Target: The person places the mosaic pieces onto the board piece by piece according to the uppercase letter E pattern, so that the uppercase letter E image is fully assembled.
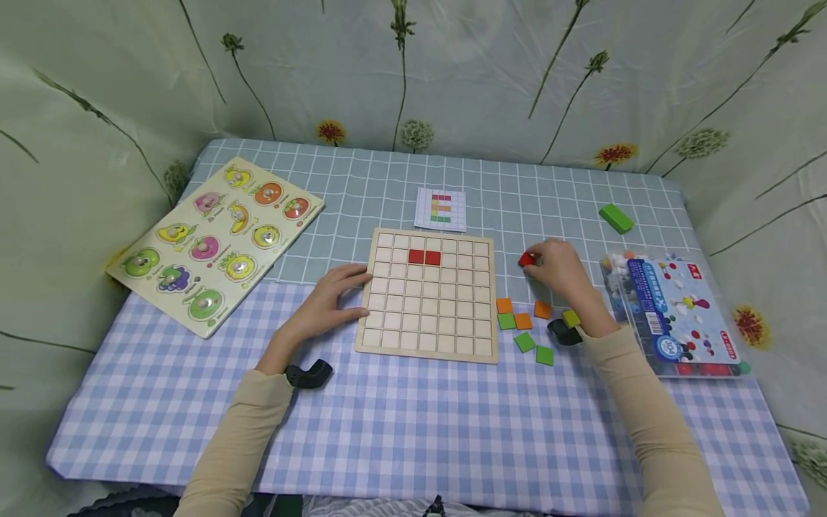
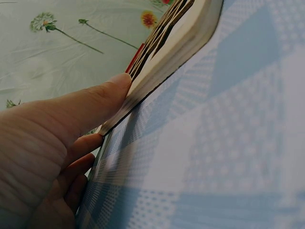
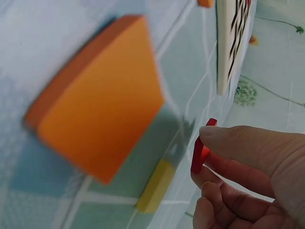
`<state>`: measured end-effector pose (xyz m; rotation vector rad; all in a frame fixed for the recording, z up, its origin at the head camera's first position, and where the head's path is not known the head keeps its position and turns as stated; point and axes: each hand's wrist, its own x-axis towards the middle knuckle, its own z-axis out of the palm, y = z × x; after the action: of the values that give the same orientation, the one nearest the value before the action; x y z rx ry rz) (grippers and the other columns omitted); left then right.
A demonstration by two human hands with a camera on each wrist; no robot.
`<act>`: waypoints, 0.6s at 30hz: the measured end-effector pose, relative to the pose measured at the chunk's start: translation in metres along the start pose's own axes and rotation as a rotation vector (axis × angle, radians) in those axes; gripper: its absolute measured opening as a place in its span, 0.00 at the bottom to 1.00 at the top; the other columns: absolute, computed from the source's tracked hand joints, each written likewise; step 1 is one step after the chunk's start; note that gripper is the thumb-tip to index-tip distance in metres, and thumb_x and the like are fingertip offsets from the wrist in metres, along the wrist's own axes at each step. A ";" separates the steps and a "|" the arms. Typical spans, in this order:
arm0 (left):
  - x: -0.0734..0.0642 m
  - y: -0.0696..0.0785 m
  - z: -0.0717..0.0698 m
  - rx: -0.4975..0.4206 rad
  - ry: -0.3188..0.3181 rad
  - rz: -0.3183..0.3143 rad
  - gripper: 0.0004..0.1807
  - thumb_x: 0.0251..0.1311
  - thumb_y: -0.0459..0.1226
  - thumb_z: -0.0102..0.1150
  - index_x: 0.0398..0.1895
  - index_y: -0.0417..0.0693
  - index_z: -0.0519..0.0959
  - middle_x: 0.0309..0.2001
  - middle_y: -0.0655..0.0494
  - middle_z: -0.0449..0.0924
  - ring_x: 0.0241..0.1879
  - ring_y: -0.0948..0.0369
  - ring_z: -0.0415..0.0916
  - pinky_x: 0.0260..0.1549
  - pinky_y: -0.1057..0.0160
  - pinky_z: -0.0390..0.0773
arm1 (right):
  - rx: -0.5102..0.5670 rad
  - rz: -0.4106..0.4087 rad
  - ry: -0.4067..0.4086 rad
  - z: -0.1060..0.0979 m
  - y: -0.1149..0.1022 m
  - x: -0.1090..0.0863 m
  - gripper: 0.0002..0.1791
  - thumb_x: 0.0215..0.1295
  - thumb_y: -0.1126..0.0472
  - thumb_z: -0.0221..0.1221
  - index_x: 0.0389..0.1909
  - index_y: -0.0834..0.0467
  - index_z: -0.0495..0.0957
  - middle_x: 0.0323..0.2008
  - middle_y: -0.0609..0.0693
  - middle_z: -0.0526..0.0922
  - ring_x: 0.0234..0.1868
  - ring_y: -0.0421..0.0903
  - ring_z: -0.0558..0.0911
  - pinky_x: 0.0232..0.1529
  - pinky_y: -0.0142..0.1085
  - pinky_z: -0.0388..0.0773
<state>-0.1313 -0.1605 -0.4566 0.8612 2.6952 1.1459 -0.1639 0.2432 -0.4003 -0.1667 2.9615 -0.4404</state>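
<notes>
My right hand (image 1: 561,267) pinches a red square tile (image 3: 201,149) between thumb and fingertips, to the right of the wooden grid board (image 1: 426,357). Two red tiles (image 1: 424,256) lie side by side in the board's second row. At the board's left edge rests my left hand (image 1: 328,300), its thumb (image 2: 102,98) against the rim and fingers extended along the side. Loose orange tiles (image 1: 542,309), green tiles (image 1: 525,342) and a yellow tile (image 1: 571,319) lie between the board and my right wrist. One orange tile (image 3: 105,95) looms large in the right wrist view.
Behind the board lies a pattern card (image 1: 441,210) with coloured squares. A fruit puzzle board (image 1: 216,244) is at the left. On the right stand a clear plastic box (image 1: 685,316) with a printed label and a green block (image 1: 617,218).
</notes>
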 end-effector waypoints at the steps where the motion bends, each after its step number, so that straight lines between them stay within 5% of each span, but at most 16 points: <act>1: 0.000 0.000 0.000 -0.001 0.000 -0.001 0.35 0.49 0.38 0.69 0.63 0.40 0.70 0.66 0.41 0.65 0.68 0.45 0.57 0.66 0.43 0.56 | -0.004 -0.014 0.006 -0.001 -0.002 0.000 0.15 0.58 0.65 0.60 0.45 0.69 0.79 0.38 0.65 0.80 0.36 0.55 0.73 0.40 0.45 0.75; 18: 0.000 0.002 -0.002 -0.007 0.000 0.006 0.34 0.49 0.38 0.69 0.61 0.39 0.71 0.65 0.41 0.65 0.68 0.45 0.58 0.66 0.44 0.56 | -0.007 -0.191 0.015 0.003 -0.040 0.014 0.13 0.56 0.65 0.62 0.41 0.67 0.82 0.36 0.62 0.83 0.37 0.54 0.77 0.38 0.44 0.75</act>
<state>-0.1309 -0.1610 -0.4540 0.8691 2.6883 1.1559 -0.1736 0.2029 -0.3935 -0.4518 2.9746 -0.4552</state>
